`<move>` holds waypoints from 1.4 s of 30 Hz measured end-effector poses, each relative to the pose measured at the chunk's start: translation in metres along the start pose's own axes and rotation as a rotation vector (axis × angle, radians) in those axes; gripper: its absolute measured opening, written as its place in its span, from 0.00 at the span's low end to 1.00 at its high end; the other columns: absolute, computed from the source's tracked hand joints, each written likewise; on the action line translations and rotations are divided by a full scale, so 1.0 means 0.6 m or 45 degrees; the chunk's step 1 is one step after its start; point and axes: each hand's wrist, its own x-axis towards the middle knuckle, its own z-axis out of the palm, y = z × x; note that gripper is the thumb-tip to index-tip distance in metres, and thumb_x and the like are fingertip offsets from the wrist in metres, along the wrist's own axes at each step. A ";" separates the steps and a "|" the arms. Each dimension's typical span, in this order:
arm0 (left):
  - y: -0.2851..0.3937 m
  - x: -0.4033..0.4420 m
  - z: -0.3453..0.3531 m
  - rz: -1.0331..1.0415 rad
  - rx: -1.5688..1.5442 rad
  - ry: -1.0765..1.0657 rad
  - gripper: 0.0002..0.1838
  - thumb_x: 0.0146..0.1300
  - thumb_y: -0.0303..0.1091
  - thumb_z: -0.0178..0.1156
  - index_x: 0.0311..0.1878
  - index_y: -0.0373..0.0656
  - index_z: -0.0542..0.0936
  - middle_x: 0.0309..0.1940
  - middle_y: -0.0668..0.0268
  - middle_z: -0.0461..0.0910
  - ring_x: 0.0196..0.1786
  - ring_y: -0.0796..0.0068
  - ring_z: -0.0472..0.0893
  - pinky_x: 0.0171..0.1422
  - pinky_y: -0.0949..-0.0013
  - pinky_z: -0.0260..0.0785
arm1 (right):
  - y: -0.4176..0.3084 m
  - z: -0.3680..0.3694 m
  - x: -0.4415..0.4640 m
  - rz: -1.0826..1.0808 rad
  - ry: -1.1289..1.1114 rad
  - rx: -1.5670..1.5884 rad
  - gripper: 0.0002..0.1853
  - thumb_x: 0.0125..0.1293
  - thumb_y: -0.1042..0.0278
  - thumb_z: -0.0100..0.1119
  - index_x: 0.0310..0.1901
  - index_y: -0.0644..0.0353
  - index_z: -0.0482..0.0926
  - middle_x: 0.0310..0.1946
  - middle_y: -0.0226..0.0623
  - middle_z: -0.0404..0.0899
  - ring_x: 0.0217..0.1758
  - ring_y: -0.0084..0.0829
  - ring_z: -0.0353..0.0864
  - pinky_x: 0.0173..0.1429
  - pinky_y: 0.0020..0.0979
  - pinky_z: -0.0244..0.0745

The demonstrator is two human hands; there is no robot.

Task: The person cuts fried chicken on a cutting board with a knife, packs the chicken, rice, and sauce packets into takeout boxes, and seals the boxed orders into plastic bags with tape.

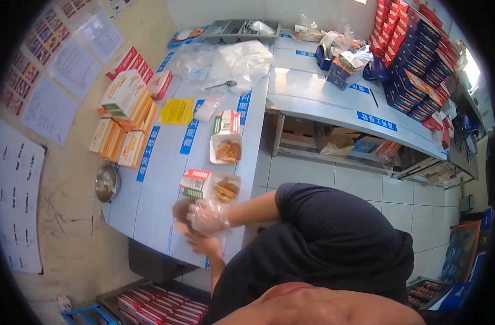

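My left hand (206, 245), bare, is closed around the lower side of a brown container (181, 210) that looks like paper or card, near the table's front edge. My right hand (209, 218), in a clear plastic glove, is at this container's opening; its fingers are partly hidden, and what they hold, if anything, does not show. Just beyond the glove is an open red, white and green food box (196, 183) with browned fried pieces (226, 190) in it. Farther up the table stands a second open box (225, 123), also with fried pieces (228, 151).
Yellow-and-white boxes (129, 100) and a metal bowl (107, 183) line the wall side. Plastic bags (239, 62), a spoon (221, 85) and a yellow packet (176, 111) lie farther up. Stacked dark boxes (415, 89) stand on the right-hand table (318, 89).
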 end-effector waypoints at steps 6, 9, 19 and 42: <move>-0.023 -0.001 0.022 0.158 0.285 -0.154 0.53 0.44 0.60 0.63 0.69 0.45 0.51 0.69 0.47 0.45 0.67 0.38 0.53 0.58 0.33 0.52 | 0.056 -0.038 -0.036 -0.200 0.141 0.279 0.09 0.50 0.63 0.58 0.35 0.50 0.79 0.44 0.33 0.73 0.46 0.33 0.71 0.52 0.37 0.67; 0.003 0.011 0.014 0.060 0.200 -0.153 0.46 0.45 0.56 0.64 0.66 0.44 0.61 0.65 0.45 0.56 0.63 0.44 0.62 0.60 0.40 0.55 | 0.119 -0.100 -0.076 -0.290 0.339 0.455 0.12 0.52 0.63 0.58 0.39 0.52 0.77 0.47 0.35 0.72 0.47 0.34 0.72 0.51 0.35 0.70; 0.217 0.009 -0.066 -0.487 -0.114 0.750 0.29 0.54 0.44 0.55 0.57 0.39 0.68 0.56 0.51 0.66 0.57 0.53 0.68 0.59 0.52 0.59 | 0.615 -0.213 -0.566 0.653 0.074 1.029 0.14 0.59 0.67 0.52 0.46 0.59 0.76 0.44 0.47 0.76 0.50 0.44 0.75 0.53 0.39 0.72; 1.549 0.135 0.146 1.737 -0.868 -0.722 0.12 0.55 0.27 0.55 0.43 0.41 0.77 0.42 0.58 0.77 0.49 0.58 0.74 0.56 0.64 0.63 | 0.905 -0.173 -1.177 1.818 1.977 2.647 0.15 0.60 0.62 0.55 0.45 0.63 0.75 0.39 0.39 0.79 0.42 0.31 0.79 0.45 0.30 0.76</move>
